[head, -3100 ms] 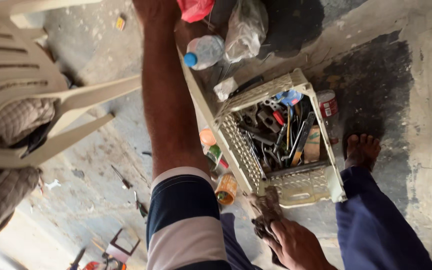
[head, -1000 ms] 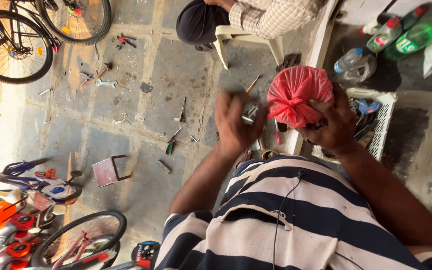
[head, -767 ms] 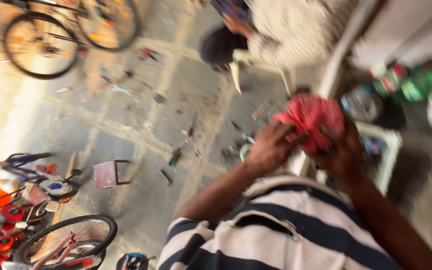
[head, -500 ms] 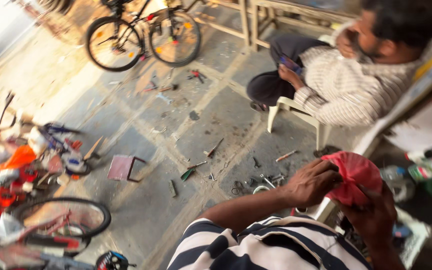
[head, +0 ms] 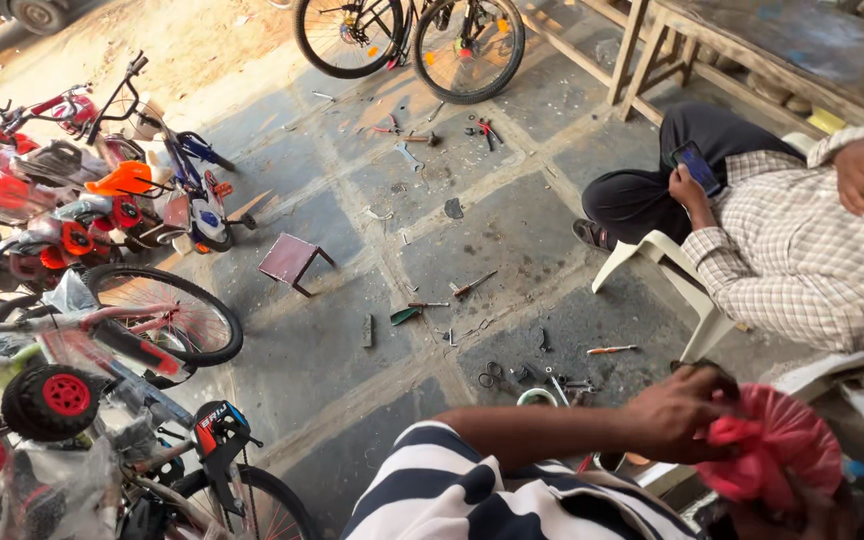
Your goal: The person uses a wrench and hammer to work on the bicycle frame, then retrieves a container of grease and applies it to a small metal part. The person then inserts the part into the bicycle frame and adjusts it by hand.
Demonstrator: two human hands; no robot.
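Now lower right | both hands' fingers still pinching red bag (head: 774, 450) | seated person (head: 802, 250) nearer

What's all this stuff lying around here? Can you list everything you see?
Plastic bag: one, red, bunched in both hands, lower right.
Hand tools: many, scattered on the stone floor.
Small stool: one, maroon, tipped, centre left.
Children's bicycles: several, red, orange and blue, left.
Bicycle: one, black, top.
Seated person: one, checked shirt, white plastic chair, holding a phone.
Wooden bench: one, top right.
Left hand: grip on the bag.
Right hand: under the bag, mostly hidden.
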